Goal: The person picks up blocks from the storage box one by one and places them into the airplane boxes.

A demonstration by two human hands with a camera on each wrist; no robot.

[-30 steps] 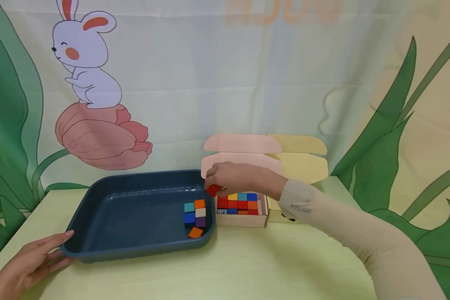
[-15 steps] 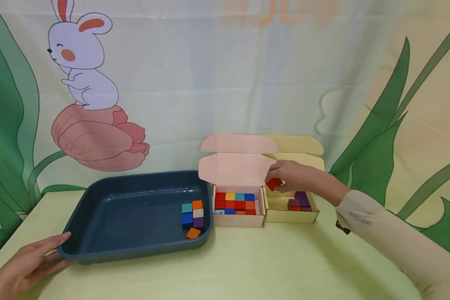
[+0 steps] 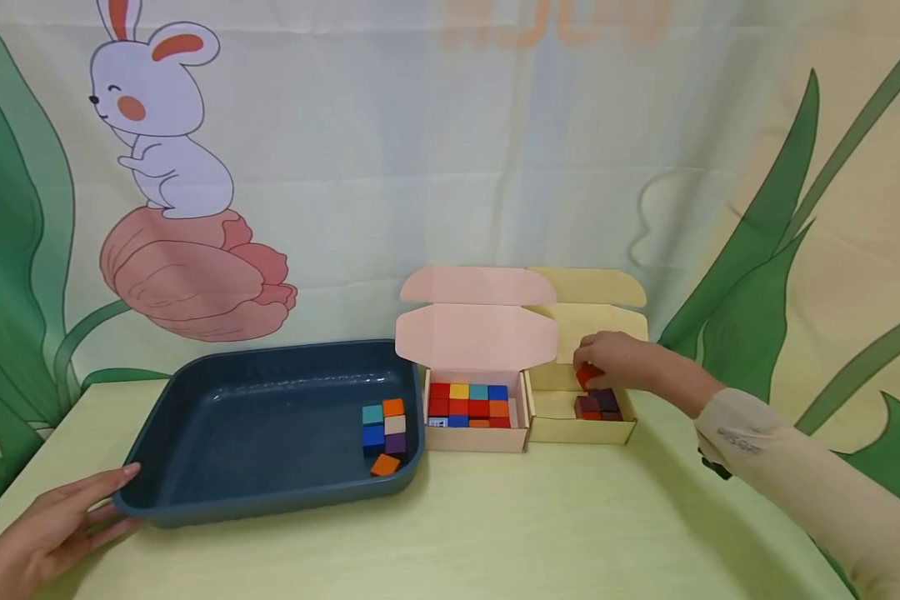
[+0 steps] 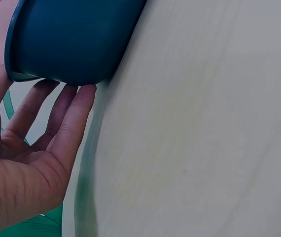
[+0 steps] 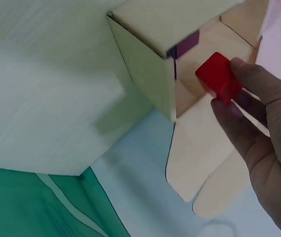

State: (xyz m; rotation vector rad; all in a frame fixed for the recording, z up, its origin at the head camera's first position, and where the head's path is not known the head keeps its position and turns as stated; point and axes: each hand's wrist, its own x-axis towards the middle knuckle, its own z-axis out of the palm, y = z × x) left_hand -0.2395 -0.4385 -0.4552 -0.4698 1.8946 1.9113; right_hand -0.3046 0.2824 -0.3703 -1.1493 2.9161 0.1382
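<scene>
My right hand (image 3: pixel 624 360) pinches a red cube (image 3: pixel 587 377) between thumb and fingers, above the open yellow cardboard box (image 3: pixel 581 431). In the right wrist view the red cube (image 5: pixel 218 75) is tilted in front of the box opening. Several dark purple and red cubes (image 3: pixel 598 404) sit at the right side of that box. My left hand (image 3: pixel 63 512) grips the near-left corner of the dark blue tray (image 3: pixel 270 503), thumb at the rim and fingers against the outer wall. At the tray's right end lie several cubes (image 3: pixel 394 427): teal, orange, blue, cream and purple.
Left of the yellow box stands an open pink box (image 3: pixel 476 440), with rows of coloured cubes (image 3: pixel 478 408) inside. Both lids stand up at the back against a printed cloth (image 3: pixel 330 183). Pale green table surface (image 3: pixel 495 525) lies in front.
My right hand has carried the red cube rightward from the tray's right edge, past the pink box, to over the yellow box. My left hand stays at the tray corner.
</scene>
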